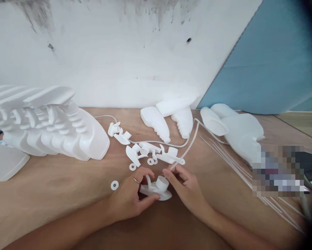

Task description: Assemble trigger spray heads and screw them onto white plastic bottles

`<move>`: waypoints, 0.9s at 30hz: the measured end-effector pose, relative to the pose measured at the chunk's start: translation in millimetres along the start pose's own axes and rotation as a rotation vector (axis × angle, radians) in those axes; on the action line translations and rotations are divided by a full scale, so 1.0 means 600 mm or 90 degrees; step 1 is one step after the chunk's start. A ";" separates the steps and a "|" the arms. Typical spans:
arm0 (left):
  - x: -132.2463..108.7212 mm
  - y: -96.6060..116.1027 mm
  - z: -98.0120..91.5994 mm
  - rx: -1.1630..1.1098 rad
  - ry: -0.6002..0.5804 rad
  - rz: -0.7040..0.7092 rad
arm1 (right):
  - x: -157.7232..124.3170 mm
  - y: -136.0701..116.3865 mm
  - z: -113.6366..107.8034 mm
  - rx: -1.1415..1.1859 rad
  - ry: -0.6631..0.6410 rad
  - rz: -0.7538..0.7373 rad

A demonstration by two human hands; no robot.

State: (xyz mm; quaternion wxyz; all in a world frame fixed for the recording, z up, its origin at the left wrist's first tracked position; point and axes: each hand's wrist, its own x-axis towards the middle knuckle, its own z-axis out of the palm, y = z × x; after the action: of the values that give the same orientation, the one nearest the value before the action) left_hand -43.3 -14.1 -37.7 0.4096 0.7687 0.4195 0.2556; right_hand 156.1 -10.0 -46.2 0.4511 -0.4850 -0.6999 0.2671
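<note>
My left hand (131, 194), a ring on one finger, is closed around a white plastic spray-head part (159, 189) with a round open collar facing up. Close by on the right, my right hand (185, 187) pinches the end of a long white tube (188, 149) just above that collar. From my fingers the tube curves up and back across the table. Just beyond my hands lie several similar white plastic parts (168, 155) and small white washers (132, 167). One more washer (114, 185) rests left of my left hand.
A row of white ribbed plastic housings (54, 128) stands at the left. White handle-shaped shells (156, 121) lie near the wall, with a larger white body (239, 132) on the right. Several thin white rods (231, 165) lie at the right, beside a blurred-out patch.
</note>
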 end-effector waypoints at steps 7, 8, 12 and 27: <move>-0.001 -0.008 -0.003 -0.133 0.031 -0.044 | -0.014 0.021 -0.039 -0.076 0.065 -0.089; -0.002 -0.008 -0.003 -0.147 0.034 -0.042 | -0.017 0.025 -0.045 -0.105 0.064 -0.143; -0.004 -0.010 0.006 -0.142 0.033 0.026 | -0.019 0.029 -0.055 -0.344 -0.115 -0.451; -0.044 0.014 0.031 -0.281 -0.333 0.392 | -0.010 0.034 -0.063 -0.305 -0.042 -0.406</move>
State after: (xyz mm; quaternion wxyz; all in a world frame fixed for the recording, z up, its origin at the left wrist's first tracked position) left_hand -39.5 -47.1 -41.7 0.5609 0.7904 -0.0103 0.2461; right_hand 199.6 -10.3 -47.8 0.3631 -0.3263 -0.8718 -0.0415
